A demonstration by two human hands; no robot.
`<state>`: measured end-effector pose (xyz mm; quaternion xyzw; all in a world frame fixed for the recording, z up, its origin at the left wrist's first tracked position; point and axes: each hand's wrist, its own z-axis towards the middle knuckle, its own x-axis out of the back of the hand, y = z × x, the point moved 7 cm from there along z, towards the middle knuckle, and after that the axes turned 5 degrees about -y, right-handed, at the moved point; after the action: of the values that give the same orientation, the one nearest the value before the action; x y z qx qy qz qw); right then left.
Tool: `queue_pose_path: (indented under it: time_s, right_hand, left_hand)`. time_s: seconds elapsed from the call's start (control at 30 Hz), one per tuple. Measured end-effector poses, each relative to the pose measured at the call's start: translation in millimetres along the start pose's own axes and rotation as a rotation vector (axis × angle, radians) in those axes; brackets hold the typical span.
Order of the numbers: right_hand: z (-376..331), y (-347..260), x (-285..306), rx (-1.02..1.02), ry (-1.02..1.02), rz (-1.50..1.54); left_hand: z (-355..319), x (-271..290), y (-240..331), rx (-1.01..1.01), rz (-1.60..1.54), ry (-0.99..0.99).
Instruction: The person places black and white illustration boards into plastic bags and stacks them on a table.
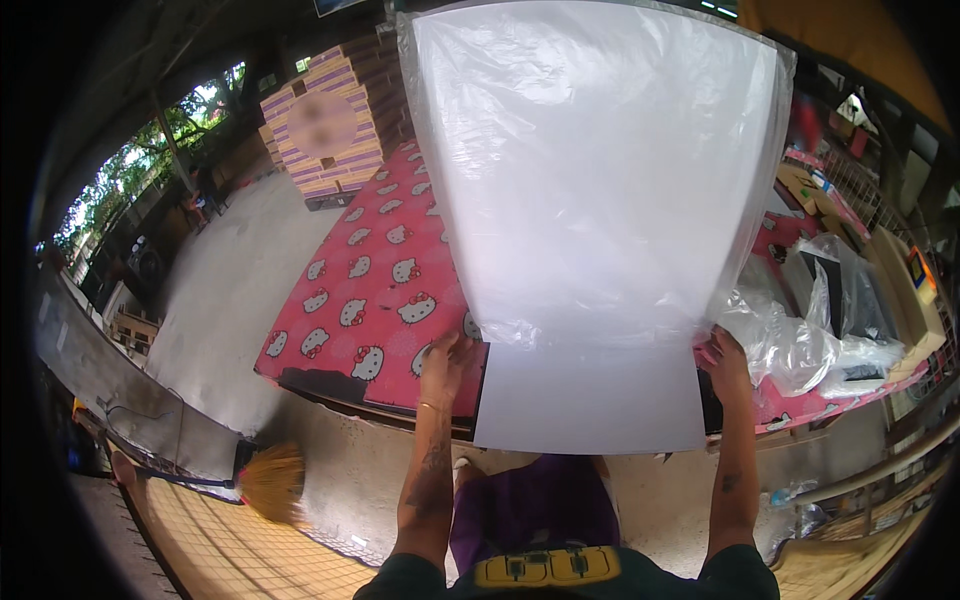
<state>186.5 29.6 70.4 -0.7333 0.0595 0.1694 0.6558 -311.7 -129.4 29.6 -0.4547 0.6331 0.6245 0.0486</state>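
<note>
In front of me a large white sheet [590,400] stretches away over the table, its near end bare and just past the table's front edge. A clear plastic bag [600,160] covers the far, larger part of it, with the bag's crumpled mouth crossing the sheet between my hands. My left hand [448,362] is closed on the bag's edge at the sheet's left side. At the right side my right hand [724,362] pinches the opposite edge of the bag. The fingertips of both hands are partly hidden.
The table has a pink cover [390,270] with cartoon cats. On the right lie crumpled clear plastic [800,340] and a long cardboard box [905,290]. Stacked cartons [325,130] stand at the back left. A broom [270,484] is at the lower left.
</note>
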Motion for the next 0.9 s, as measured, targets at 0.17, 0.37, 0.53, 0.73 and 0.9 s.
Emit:
queue_pose_path:
  time_s: [0.17, 0.37, 0.53, 0.73, 0.9]
  right_hand:
    - [12, -65, -37, 0.320, -0.001, -0.322]
    - [38, -54, -72, 0.405, -0.059, -0.099]
    - [43, -59, -102, 0.393, -0.158, 0.102]
    - [53, -56, -149, 0.397, -0.221, 0.129]
    - [31, -49, -178, 0.317, -0.332, 0.129]
  left_hand:
    - [-27, -126, 62, -0.467, 0.416, -0.380]
    - [16, -109, 41, -0.401, 0.552, -0.348]
    - [-1, -45, 51, -0.386, 0.132, -0.100]
    - [-22, -50, 86, -0.611, 0.330, -0.091]
    - [5, -51, 97, -0.731, 1.078, -0.066]
